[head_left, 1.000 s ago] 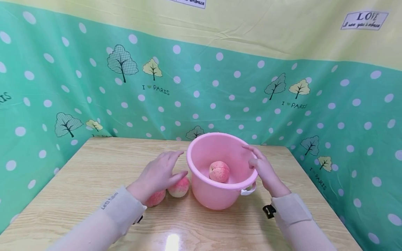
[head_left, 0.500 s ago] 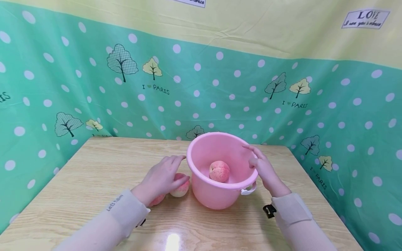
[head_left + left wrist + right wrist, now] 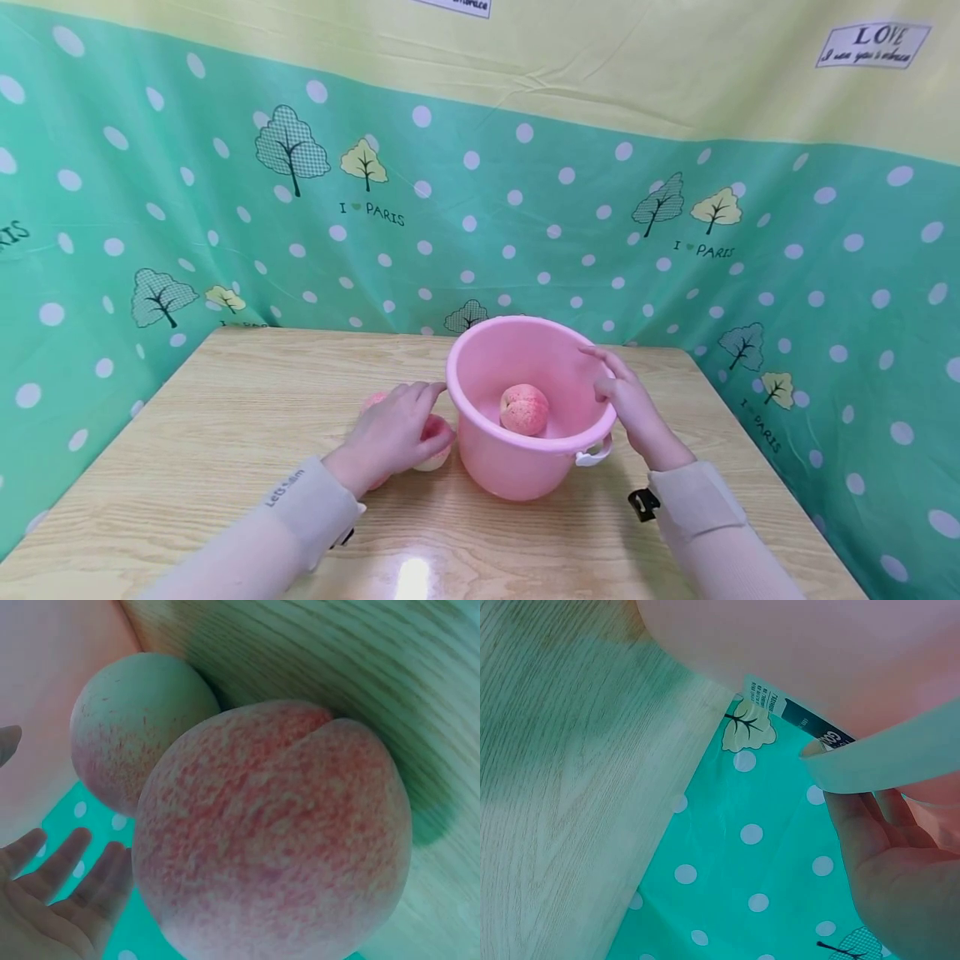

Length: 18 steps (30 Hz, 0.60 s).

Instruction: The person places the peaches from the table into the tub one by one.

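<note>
My right hand (image 3: 633,408) grips the rim of a pink bucket (image 3: 506,467) on its right side, thumb inside the wall. In the right wrist view its fingers (image 3: 866,836) curl under the pale rim. A pink-and-cream peach (image 3: 523,410) lies inside the bucket. Left of the bucket, my left hand (image 3: 390,429) hovers over loose peaches, thumb and fingers spread apart. One peach (image 3: 432,461) shows beneath its thumb, and another peach (image 3: 372,402) peeks out behind the hand. The left wrist view has a large peach (image 3: 274,840) up close and a farther peach (image 3: 142,727) near the bucket wall.
A light wood table (image 3: 247,417) carries everything. Its back and sides meet a green, white-dotted cloth (image 3: 420,250) with trees. The bucket's white handle joint (image 3: 592,454) sticks out at its right front.
My left hand has shifted slightly right and down toward the peach beside the bucket. A peach now shows behind it. The right hand and bucket look unchanged.
</note>
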### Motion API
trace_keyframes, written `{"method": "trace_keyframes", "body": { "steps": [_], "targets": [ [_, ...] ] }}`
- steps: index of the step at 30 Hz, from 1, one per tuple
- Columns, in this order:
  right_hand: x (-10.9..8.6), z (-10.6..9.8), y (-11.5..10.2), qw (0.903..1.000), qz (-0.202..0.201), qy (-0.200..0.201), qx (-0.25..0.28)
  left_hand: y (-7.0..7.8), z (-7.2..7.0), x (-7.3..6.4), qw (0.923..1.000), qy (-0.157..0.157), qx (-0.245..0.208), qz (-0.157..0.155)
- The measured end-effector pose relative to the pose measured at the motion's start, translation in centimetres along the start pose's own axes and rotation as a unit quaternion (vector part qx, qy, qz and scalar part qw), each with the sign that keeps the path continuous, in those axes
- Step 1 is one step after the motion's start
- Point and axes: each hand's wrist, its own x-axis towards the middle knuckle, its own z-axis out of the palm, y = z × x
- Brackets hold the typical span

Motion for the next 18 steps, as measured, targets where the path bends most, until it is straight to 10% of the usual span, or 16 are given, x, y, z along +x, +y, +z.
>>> {"method": "trace_keyframes", "body": {
  "steps": [18],
  "targets": [
    [0.0,0.0,0.0,1.0000,0.002,-0.001,-0.002,-0.3,1.5,0.1,0.9994,-0.033,0.003,-0.005]
  ]
}}
